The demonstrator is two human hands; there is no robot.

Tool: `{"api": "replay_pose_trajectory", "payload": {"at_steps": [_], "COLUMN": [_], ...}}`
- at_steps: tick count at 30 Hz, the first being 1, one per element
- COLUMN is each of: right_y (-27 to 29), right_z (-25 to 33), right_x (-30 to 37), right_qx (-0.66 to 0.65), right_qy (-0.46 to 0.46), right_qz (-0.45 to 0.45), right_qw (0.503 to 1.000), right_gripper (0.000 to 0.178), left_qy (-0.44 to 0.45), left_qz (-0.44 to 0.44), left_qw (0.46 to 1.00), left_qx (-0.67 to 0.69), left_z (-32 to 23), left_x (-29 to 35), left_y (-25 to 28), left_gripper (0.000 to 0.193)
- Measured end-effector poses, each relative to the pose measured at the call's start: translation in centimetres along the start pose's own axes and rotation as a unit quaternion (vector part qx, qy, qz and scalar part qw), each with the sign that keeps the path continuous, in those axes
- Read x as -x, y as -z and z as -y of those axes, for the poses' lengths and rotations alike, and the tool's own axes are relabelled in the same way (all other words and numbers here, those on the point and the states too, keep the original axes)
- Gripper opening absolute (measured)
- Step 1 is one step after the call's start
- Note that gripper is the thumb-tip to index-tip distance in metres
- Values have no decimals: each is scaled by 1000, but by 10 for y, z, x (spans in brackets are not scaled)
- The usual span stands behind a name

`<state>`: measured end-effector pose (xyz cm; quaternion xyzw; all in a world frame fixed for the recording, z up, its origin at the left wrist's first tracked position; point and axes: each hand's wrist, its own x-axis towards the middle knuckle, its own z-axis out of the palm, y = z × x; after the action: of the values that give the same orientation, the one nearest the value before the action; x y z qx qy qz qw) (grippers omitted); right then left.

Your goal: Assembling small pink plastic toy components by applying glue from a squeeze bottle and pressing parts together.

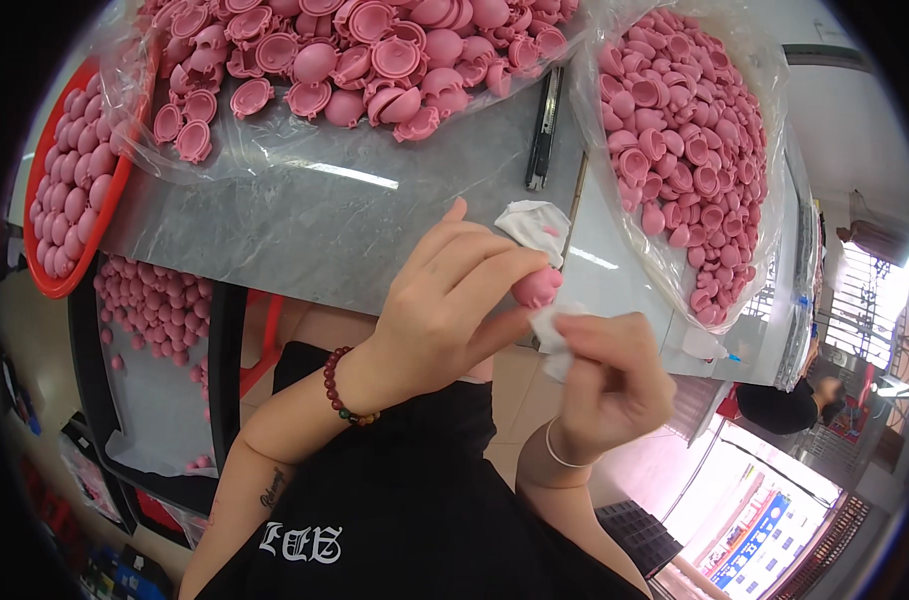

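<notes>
My left hand (pixel 430 305) pinches a small pink plastic ball (pixel 537 288) between thumb and fingers, above the table's near edge. In my right hand (pixel 615 380), slightly smeared by motion, is a piece of white cloth or tissue (pixel 549 328), held close against the ball's lower right side. Another white cloth (pixel 533 222), with a pink smudge, lies on the grey table (pixel 305 215) just beyond the ball. Farther back, loose pink half-shells (pixel 395 57) are heaped on clear plastic.
A black utility knife (pixel 546 130) lies behind the cloth. More half-shells fill a clear bag (pixel 773 190) at right, near a small white bottle (pixel 705 346). Closed balls fill a red basket (pixel 117 190) at left; a black-framed tray (pixel 160 405) below holds more.
</notes>
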<state>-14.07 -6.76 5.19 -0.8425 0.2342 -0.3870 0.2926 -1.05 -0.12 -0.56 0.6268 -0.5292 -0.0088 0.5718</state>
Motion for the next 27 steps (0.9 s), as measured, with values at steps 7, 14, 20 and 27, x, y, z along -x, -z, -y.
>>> {"api": "replay_pose_trajectory", "payload": {"at_steps": [7,14,20,27], "right_y": [-8,-5,6,-6], "right_z": [3,-1,-8,-1], "right_x": [-1,-9,-6,-1], "right_qx": [-40,98,25,-129], "right_qy": [-32,59,128,-60], "right_qz": [-4,24,-66,12], "right_qw": [999,993,989,990], "right_gripper": [18,18,13,16], "left_qy": [13,13,15,-6], "left_qz": [5,16,14,1], "left_qw": [1000,999,998,999], "left_qx": [17,41,61,49], "left_z": [1,0,-1,2], "left_x": [1,-1,-2,0], "left_y": [2,5,6,9], "left_gripper": [37,37,39,39]}}
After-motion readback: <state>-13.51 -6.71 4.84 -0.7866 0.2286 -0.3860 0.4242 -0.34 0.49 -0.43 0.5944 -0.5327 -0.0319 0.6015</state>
